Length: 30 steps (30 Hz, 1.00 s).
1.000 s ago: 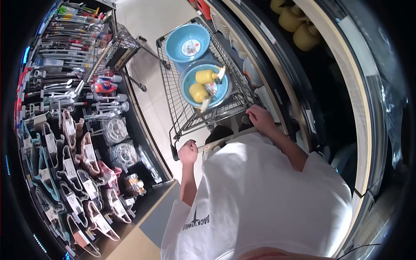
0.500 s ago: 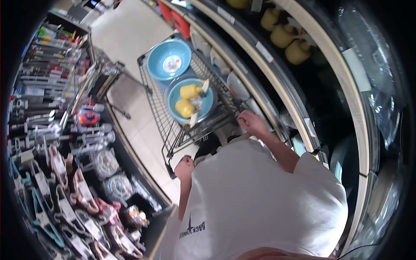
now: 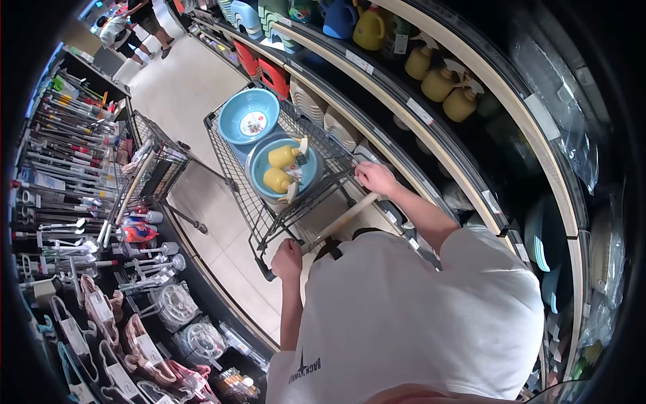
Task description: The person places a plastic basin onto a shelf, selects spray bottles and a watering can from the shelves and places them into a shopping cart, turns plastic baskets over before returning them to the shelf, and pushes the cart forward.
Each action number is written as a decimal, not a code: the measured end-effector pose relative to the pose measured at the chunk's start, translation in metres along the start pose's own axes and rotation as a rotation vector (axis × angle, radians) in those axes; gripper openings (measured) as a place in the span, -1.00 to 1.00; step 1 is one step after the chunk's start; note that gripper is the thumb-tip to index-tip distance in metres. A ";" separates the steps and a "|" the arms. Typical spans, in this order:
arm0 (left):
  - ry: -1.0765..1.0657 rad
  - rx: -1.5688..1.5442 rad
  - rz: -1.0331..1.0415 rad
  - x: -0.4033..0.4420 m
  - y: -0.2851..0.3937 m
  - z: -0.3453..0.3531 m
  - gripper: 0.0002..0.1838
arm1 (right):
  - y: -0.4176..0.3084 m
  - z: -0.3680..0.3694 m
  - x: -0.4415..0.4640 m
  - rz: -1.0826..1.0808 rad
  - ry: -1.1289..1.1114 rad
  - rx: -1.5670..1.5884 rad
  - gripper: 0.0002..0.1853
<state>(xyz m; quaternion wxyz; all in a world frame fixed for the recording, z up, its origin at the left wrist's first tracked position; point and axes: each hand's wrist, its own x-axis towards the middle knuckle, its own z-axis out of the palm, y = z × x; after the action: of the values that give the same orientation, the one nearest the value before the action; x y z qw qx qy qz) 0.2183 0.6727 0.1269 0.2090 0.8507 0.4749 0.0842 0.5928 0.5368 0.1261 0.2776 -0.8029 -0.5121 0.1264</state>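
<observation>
Both ends of the light bar handle [image 3: 342, 221] of a black wire shopping cart [image 3: 237, 202] are gripped. My left hand [image 3: 287, 259] is closed around the left end, and my right hand [image 3: 375, 178] is wrapped round the right end. Inside the cart lies a blue basin [image 3: 248, 115] with a label at its bottom. Nearer to me, a second blue basin [image 3: 307, 176] holds a yellow spray bottle [image 3: 282, 157] and another yellow spray bottle [image 3: 276, 180], both lying on their sides.
Another cart [image 3: 158, 172] stands at the left beside shelves of brushes and hangers [image 3: 101, 306]. On the right are curved shelves [image 3: 431, 121] with yellow spray bottles and watering cans. Two people [image 3: 121, 34] are far up the aisle.
The view has swung, so the cart sits lower and further left. More of the aisle, the right shelves and the two people now show. Both hands stay closed at the handle.
</observation>
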 end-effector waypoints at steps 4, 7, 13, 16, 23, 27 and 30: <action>-0.016 0.031 -0.030 0.033 -0.001 -0.008 -0.70 | -0.003 0.006 0.036 -0.021 -0.027 -0.064 -0.84; -0.039 0.049 -0.058 0.054 -0.002 -0.010 -0.69 | 0.000 0.010 0.056 0.021 -0.050 -0.077 -0.83; -0.140 0.091 -0.129 0.091 0.001 -0.006 -0.68 | 0.012 0.017 0.091 0.048 -0.074 -0.097 -0.82; -0.078 0.086 -0.132 0.107 0.000 -0.002 -0.69 | 0.017 0.019 0.109 0.038 -0.077 -0.113 -0.81; -0.069 0.119 -0.171 0.139 0.010 0.018 -0.70 | 0.052 0.025 0.131 0.004 -0.166 -0.010 -0.81; -0.164 0.048 -0.200 0.153 0.004 0.019 -0.72 | 0.053 0.012 0.146 0.001 -0.226 0.101 -0.81; -0.177 0.033 -0.159 0.165 -0.001 0.012 -0.69 | 0.046 -0.025 0.175 0.080 0.136 0.302 -0.80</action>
<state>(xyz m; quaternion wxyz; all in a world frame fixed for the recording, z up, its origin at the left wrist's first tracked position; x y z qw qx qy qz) 0.3099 0.8089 0.1063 0.2421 0.8178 0.5219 -0.0159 0.7169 0.6701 0.1345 0.4239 -0.7785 -0.4348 0.1586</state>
